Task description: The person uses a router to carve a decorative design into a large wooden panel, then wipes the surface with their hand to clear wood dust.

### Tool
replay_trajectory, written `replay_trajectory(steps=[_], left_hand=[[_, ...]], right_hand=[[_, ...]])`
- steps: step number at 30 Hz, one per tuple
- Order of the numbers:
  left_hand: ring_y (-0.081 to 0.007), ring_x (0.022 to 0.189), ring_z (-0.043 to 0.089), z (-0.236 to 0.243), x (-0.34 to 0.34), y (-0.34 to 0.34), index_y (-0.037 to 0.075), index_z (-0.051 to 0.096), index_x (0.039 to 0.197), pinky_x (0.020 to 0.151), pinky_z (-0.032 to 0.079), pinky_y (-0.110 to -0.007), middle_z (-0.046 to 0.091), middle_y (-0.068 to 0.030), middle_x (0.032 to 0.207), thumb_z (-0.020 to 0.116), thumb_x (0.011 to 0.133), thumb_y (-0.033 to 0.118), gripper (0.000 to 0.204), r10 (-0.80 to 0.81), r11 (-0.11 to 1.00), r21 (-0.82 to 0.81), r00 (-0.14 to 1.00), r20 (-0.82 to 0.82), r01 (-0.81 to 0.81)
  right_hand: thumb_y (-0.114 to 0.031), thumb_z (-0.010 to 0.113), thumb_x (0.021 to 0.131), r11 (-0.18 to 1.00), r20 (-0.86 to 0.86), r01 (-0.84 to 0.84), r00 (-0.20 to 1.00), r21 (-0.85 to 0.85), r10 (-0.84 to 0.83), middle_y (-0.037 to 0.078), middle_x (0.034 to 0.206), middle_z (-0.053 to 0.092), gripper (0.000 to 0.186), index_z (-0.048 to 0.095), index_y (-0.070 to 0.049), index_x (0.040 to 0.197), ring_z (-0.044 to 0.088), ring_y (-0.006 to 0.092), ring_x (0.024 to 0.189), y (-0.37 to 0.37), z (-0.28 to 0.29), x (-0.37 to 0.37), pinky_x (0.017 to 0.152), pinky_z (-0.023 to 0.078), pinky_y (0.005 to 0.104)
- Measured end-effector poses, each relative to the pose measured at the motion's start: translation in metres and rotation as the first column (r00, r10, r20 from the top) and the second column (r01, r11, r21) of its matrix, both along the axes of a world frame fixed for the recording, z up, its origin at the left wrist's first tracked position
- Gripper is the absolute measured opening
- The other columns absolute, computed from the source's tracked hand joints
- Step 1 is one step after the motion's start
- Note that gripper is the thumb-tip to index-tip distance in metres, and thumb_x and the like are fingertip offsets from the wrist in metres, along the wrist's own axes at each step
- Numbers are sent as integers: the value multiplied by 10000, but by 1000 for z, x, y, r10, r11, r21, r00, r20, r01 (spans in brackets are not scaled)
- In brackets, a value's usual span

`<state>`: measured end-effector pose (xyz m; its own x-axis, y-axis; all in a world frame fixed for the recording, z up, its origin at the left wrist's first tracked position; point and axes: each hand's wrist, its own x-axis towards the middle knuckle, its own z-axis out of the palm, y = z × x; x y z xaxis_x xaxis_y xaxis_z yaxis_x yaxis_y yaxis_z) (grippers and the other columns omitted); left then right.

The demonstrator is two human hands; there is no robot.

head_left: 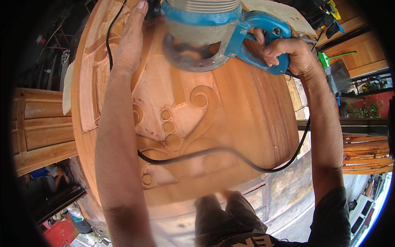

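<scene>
A large router (201, 24) with a blue body and a round clear base rests on a carved wooden panel (247, 111). My right hand (284, 51) is closed around its blue D-shaped handle (263, 24), fingers curled through the opening. At the upper left, my left hand (131, 41) is at the black side knob (153, 9), thumb straight along it; its other fingers are mostly hidden. Raised scrolls (200, 99) and several round shapes (169, 126) stand out on the panel. The cutting bit cannot be made out through the base.
A black cord (222, 150) loops across the panel below the router, passing under both forearms. Another dark cable (109, 37) runs beside my left hand. Panelled wooden doors (45, 113) stand at left. A green brush (325, 59) and stacked wood (366, 154) are at right.
</scene>
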<state>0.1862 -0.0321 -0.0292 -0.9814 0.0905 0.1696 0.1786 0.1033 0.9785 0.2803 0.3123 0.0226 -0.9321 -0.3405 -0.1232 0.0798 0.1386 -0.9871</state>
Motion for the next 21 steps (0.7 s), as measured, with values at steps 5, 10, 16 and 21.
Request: replay_trajectory(steps=[5,10,16,21], left_hand=[[-297,1418,456,2,5,-1,4,483,1512,1282,193,-424,536,-237,1478,487,979,746,913,-17,1000,10,1000,14,17],[-305,1445,434,0,14,2,-1,408,1565,1283,195,-420,507,-241,1507,495,984,729,937,35,999,6,999,36,-35],[-306,1463,409,6,22,5,22,323,1617,1289,178,-432,463,-237,1549,501,1004,681,918,33,999,36,999,22,-34],[-287,1454,413,4,25,5,37,308,1629,1289,175,-432,445,-192,1576,499,1027,634,869,28,996,88,1000,14,-29]], right_hand=[[-108,665,718,1000,-8,-26,1000,-18,26,22,605,554,196,638,-57,906,519,91,541,0,2,5,577,412,237],[-114,668,718,1000,-14,-27,1000,1,27,8,612,560,198,642,-71,909,520,86,542,2,0,12,559,409,238],[-122,685,715,1000,-4,-22,1000,-1,22,13,614,566,172,661,-61,874,536,93,553,4,1,18,575,422,239],[-115,682,718,1000,14,-15,1000,-9,15,22,613,563,174,666,-43,875,540,98,566,6,4,24,612,428,229]])
